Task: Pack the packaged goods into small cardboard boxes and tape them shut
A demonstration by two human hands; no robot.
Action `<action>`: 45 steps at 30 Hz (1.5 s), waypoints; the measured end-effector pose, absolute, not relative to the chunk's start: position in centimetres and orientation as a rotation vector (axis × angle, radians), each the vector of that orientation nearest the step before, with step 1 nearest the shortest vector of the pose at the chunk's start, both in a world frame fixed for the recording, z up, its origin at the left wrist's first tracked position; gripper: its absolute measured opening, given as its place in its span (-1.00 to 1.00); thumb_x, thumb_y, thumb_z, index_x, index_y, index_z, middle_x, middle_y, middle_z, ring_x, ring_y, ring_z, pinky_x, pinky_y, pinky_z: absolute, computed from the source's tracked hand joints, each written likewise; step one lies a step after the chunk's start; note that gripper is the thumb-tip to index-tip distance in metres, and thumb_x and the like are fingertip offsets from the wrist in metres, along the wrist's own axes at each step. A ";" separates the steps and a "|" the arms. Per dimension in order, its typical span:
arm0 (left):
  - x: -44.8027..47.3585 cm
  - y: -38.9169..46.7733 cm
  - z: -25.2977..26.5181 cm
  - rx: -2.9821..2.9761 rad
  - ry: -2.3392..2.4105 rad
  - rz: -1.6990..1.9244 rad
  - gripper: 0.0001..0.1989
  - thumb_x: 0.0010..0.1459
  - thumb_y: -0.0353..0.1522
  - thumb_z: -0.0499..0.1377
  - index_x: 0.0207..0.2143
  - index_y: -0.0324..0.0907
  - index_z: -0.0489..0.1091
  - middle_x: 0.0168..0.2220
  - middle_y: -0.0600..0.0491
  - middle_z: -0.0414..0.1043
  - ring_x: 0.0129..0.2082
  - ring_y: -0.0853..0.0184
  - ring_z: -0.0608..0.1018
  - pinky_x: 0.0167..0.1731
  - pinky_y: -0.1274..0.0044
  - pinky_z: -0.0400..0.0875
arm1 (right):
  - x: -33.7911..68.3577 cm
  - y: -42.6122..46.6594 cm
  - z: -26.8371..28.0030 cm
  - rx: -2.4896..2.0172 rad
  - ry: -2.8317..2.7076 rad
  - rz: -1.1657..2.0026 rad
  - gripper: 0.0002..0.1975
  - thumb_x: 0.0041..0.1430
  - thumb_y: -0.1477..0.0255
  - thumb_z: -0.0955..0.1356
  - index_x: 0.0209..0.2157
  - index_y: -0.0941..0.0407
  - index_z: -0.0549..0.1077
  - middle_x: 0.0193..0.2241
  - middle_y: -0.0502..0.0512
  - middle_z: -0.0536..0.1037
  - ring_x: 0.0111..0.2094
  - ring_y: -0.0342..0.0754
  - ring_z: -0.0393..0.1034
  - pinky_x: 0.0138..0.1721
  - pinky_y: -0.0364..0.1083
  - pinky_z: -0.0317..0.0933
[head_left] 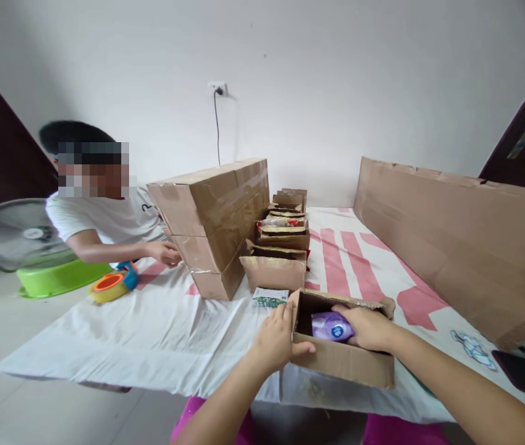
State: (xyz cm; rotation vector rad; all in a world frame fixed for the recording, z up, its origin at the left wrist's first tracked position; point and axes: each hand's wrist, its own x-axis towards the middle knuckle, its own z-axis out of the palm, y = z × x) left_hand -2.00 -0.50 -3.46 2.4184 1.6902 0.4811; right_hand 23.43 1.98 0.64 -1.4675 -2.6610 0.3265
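A purple packet (331, 326) is being set into an open cardboard box (343, 358), which lies on the white-and-pink cloth of the table (151, 334) close to its near edge. The packet is grasped by the right hand (368, 327), the fingers curled over its right end, and it sits low between the box walls, just under that hand. The left hand (277, 340) is closed on the box's left wall, thumb along the front face, so that the box is steadied.

The step in hand is judged to be the filling of this box. The next move would call for the packet to be pressed flat onto the box floor and let go, with the left hand kept on the wall until then.

Just beyond the left hand a small green-and-white packet (269, 298) lies on the cloth. Farther out, a row of open filled boxes (281, 247) is lined up, and to its left taped boxes (218, 222) are stacked. Well left of both hands, a tape dispenser (113, 284) rests by another person's hand (165, 252).
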 end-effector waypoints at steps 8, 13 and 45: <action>-2.2 -0.4 -3.5 2.344 1.664 0.492 0.04 -0.07 0.16 0.20 0.27 -0.35 0.07 0.19 -0.40 0.23 0.20 -0.12 0.33 0.12 0.18 0.25 | 26.1 1.1 3.9 -1.285 -1.936 0.658 -0.33 -0.07 0.28 0.47 0.11 0.08 0.30 0.02 0.18 0.51 0.00 0.15 0.43 0.01 0.09 0.31; -1.9 -0.7 -2.7 2.321 1.736 0.497 0.01 -0.08 0.10 0.26 0.27 -0.32 0.10 0.26 -0.41 0.12 0.25 -0.18 0.23 0.14 0.13 0.19 | 27.2 0.7 2.6 -1.203 -1.768 0.874 -0.33 -0.09 0.25 0.50 0.07 0.09 0.33 0.01 0.20 0.52 -0.01 0.17 0.45 0.00 0.12 0.33; 0.4 -2.3 -0.3 1.789 0.901 1.416 -0.20 0.12 0.03 0.17 0.28 -0.11 0.02 0.24 -0.16 0.20 0.21 0.02 0.31 0.15 0.23 0.27 | 22.3 -4.3 0.1 -0.905 -1.827 0.821 -0.42 0.28 0.23 0.29 0.28 -0.02 0.08 0.15 0.22 0.40 0.16 0.14 0.30 0.15 0.13 0.22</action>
